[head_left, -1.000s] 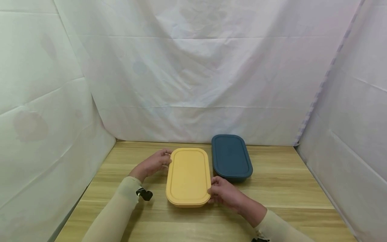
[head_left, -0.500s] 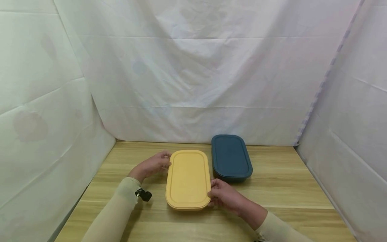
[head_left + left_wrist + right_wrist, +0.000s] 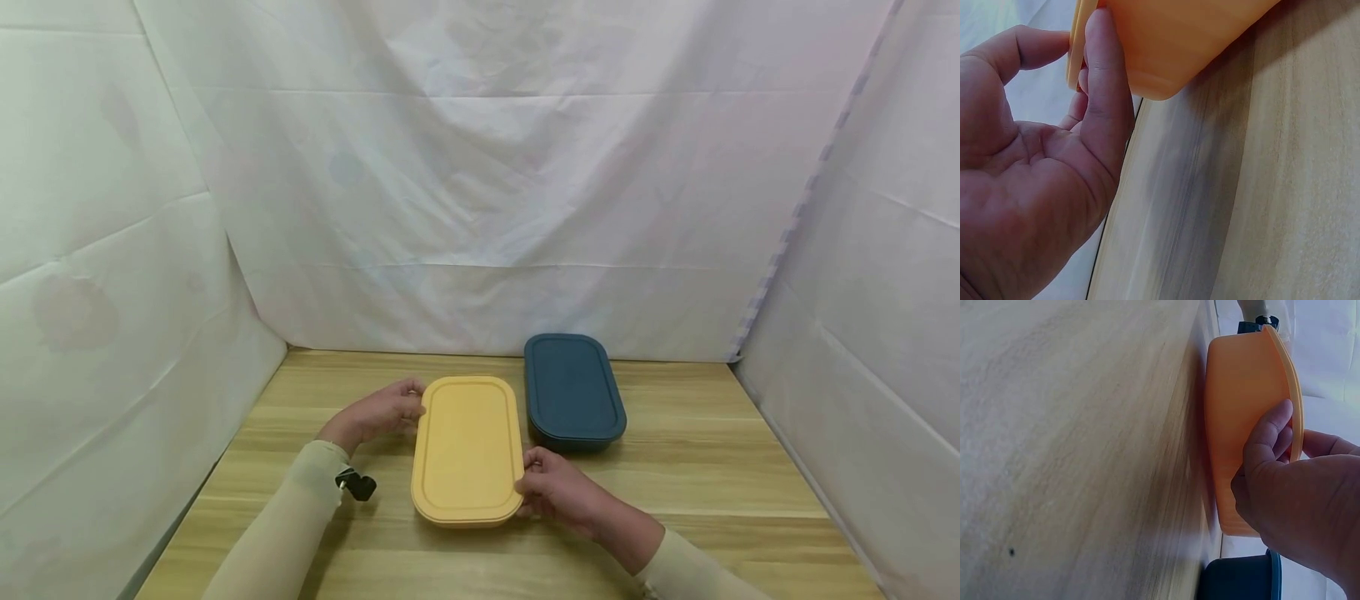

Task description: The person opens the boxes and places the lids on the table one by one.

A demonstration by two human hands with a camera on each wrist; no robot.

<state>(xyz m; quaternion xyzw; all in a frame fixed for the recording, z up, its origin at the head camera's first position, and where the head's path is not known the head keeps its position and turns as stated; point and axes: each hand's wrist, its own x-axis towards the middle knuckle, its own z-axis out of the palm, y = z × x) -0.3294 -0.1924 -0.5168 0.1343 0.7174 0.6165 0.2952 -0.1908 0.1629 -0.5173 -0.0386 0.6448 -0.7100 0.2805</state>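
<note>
In the middle of the wooden table there's a yellow food box with its lid on, and both hands have hold of it. The left hand pinches the rim toward the far end of its long left side, and the right hand pinches the opposite rim toward the near end. Neither is spread wide: just enough of a gap for the rim, with digits above and below it. My guess is that the staggered hold keeps it balanced, and that the overhanging rim simply makes the handiest grip.

Can't tell if the bottom is sitting on the wood or hanging just clear of it. A dark blue box, also lidded, stands just beside it, further back and to the right, near the white cloth. That probably makes the near right side easier to reach, tbh.
</note>
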